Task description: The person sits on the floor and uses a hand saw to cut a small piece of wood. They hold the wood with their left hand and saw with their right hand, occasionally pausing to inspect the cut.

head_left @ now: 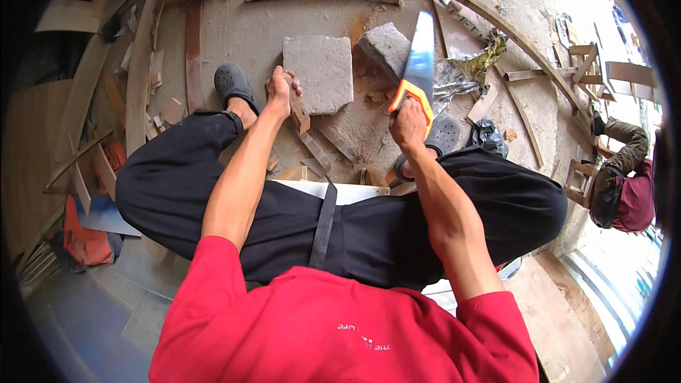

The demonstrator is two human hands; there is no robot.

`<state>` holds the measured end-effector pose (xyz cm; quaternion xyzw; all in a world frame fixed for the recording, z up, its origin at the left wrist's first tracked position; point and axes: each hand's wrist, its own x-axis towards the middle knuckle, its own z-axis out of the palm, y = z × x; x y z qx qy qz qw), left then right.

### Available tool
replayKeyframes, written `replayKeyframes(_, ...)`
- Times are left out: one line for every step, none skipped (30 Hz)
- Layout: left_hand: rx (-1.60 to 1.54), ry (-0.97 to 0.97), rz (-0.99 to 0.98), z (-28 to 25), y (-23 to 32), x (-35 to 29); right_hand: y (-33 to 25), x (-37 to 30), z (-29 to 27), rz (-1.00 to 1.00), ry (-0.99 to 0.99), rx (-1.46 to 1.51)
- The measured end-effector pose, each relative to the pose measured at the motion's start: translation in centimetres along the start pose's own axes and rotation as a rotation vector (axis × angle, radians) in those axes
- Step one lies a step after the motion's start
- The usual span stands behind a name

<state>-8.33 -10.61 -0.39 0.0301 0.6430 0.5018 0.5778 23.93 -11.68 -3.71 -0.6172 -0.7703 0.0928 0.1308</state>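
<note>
Narrow brown wooden strip (300, 115): gripped by closed left hand (279, 91), long axis running down-right. Orange-handled steel handsaw (418, 64): clasped in right hand (406, 124), blade pointing away, right of strip.

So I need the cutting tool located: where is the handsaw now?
In the head view, the handsaw is in the right hand, blade pointing away over the stone block.

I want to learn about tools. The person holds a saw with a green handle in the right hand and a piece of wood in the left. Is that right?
Not quite. The saw has an orange handle, not green, as the head view shows. The rest holds: the right hand grips the saw, and the left hand holds a piece of wood.
</note>
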Motion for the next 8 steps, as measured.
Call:
replayKeyframes(0.029,0.007,-0.018,-0.5,-0.7,-0.1,0.7,-0.7,0.7,0.063,-0.025,-0.041)
replayKeyframes(0.055,0.009,-0.026,-0.5,-1.1,-0.3,1.6,-0.8,1.5,0.101,-0.061,-0.046)
replayKeyframes(0.08,0.012,-0.035,-0.4,-1.5,-0.5,2.5,-1.1,2.3,0.138,-0.097,-0.052)
replayKeyframes(0.069,-0.002,-0.07,-0.4,-2.2,-1.0,3.2,-2.2,3.4,0.187,-0.145,-0.059)
replayKeyframes(0.053,-0.019,-0.094,-0.1,-2.5,-1.4,3.8,-2.8,4.2,0.169,-0.116,-0.074)
replayKeyframes(0.036,-0.036,-0.119,0.3,-2.6,-1.8,4.4,-3.3,5.0,0.151,-0.087,-0.09)
replayKeyframes(0.018,-0.02,-0.128,0.0,-2.9,-1.7,4.3,-3.4,5.6,0.124,-0.056,-0.098)
replayKeyframes(-0.001,-0.004,-0.137,-0.4,-3.3,-1.7,4.2,-3.4,6.2,0.121,-0.071,-0.081)
